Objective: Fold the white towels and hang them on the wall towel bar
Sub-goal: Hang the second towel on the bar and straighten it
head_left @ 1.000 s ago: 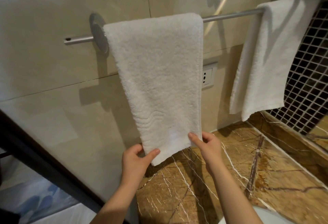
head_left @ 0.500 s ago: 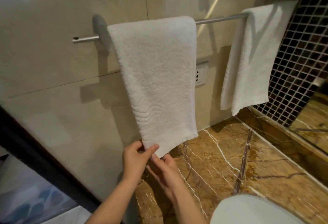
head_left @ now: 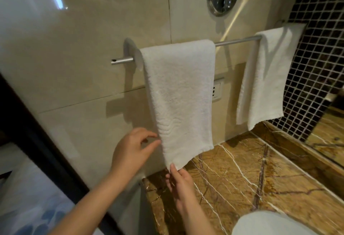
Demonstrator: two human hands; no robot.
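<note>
The left hand point(head_left: 134, 147) has let go of the near towel point(head_left: 178, 95), fingers loosely apart at its 8 o'clock edge. The right hand point(head_left: 179, 180), fingers straight, now touches its 6 o'clock corner. It hangs on the towel bar point(head_left: 236, 41); the second towel point(head_left: 266, 78) is at 3 o'clock.

Towel point(head_left: 178, 93) over bar point(head_left: 236, 41); left hand point(head_left: 130, 149), right hand point(head_left: 182, 184) at hem

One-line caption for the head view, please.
Left towel and right towel hang on the bar; right hand touches the left towel's bottom corner, left hand beside its edge.
</note>
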